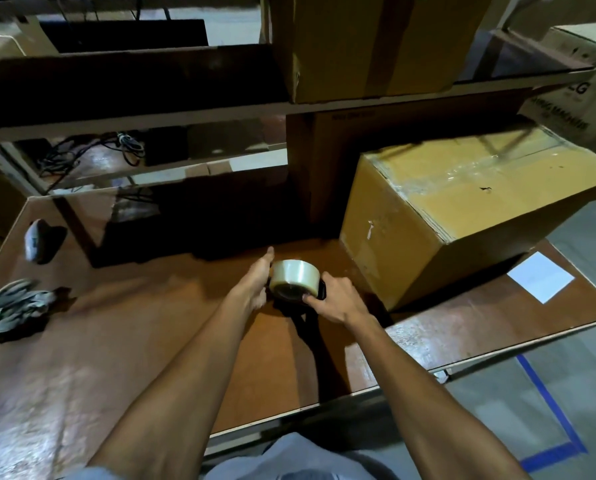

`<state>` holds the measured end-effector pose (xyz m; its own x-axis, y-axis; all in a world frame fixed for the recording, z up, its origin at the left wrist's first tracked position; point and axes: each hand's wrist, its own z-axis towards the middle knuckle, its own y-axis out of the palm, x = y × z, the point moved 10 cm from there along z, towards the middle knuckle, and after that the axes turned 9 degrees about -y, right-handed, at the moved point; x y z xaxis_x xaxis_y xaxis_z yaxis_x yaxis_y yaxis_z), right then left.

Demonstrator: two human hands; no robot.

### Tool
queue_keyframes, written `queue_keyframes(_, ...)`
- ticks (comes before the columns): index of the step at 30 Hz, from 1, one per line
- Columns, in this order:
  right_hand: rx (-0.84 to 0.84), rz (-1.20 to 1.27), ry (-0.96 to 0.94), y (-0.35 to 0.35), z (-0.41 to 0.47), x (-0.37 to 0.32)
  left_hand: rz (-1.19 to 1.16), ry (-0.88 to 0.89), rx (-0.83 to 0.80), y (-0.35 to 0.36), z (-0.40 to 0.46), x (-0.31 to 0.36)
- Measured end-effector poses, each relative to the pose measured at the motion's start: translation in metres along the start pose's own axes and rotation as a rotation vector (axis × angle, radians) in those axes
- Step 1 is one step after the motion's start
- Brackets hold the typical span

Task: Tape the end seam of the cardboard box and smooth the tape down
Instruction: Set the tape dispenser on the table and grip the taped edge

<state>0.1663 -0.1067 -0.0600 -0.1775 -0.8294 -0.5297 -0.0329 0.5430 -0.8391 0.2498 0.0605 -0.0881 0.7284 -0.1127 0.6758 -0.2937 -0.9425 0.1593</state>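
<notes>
On the desk (151, 341), my left hand (255, 284) cups the far-left side of the tape roll (295, 277), fingers loosely curled against it, probably feeling for the tape's free end. My right hand (338, 301) grips the roll's dispenser, thumb on the near face. The cardboard box (463, 209) sits just right, seam untaped.

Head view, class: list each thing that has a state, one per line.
Clear packing tape roll on its black dispenser: held by both hands above the table.
Yellow-brown cardboard box: closed, top seam already taped.
Grey work gloves: lying unused.
Left hand: touching roll.
Right hand: gripping dispenser.
</notes>
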Motion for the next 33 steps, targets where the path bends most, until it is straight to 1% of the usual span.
queue_keyframes(3,0.067,-0.068,0.002,-0.002,0.004,-0.009,-0.081,0.069,0.045,0.000,0.001,0.010)
queue_keyframes(5,0.103,-0.055,0.030,-0.001,0.005,-0.011,-0.104,0.082,0.049,0.004,0.000,0.016)
queue_keyframes(8,0.112,0.124,0.034,0.003,0.004,-0.009,-0.096,0.114,0.126,-0.004,-0.001,0.019)
queue_keyframes(10,0.073,0.277,0.027,0.005,0.001,-0.002,-0.057,0.159,0.208,-0.015,-0.001,0.021)
queue_keyframes(13,0.023,0.464,0.124,0.011,-0.011,0.021,-0.013,0.227,0.317,-0.029,-0.007,0.027)
queue_keyframes(15,0.031,0.529,0.166,0.012,-0.017,0.033,-0.040,0.249,0.364,-0.027,-0.017,0.031)
queue_keyframes(16,0.051,0.522,0.168,0.008,-0.019,0.036,-0.036,0.270,0.377,-0.024,-0.023,0.036)
queue_keyframes(18,0.123,0.426,0.148,-0.015,-0.021,0.033,0.090,0.336,0.403,-0.008,-0.037,0.051)
queue_keyframes(21,0.308,0.180,0.023,-0.072,-0.026,0.008,0.344,0.523,0.399,0.031,-0.058,0.075)
queue_keyframes(24,0.460,-0.112,-0.095,-0.127,-0.034,-0.028,0.487,0.675,0.373,0.070,-0.074,0.090)
queue_keyframes(26,0.548,-0.243,-0.157,-0.160,-0.042,-0.051,0.553,0.761,0.350,0.098,-0.084,0.097)
queue_keyframes(30,0.614,-0.336,-0.281,-0.215,-0.051,-0.077,0.638,0.864,0.256,0.146,-0.095,0.098)
queue_keyframes(33,0.633,-0.408,-0.270,-0.250,-0.054,-0.072,0.677,0.959,0.178,0.180,-0.101,0.091)
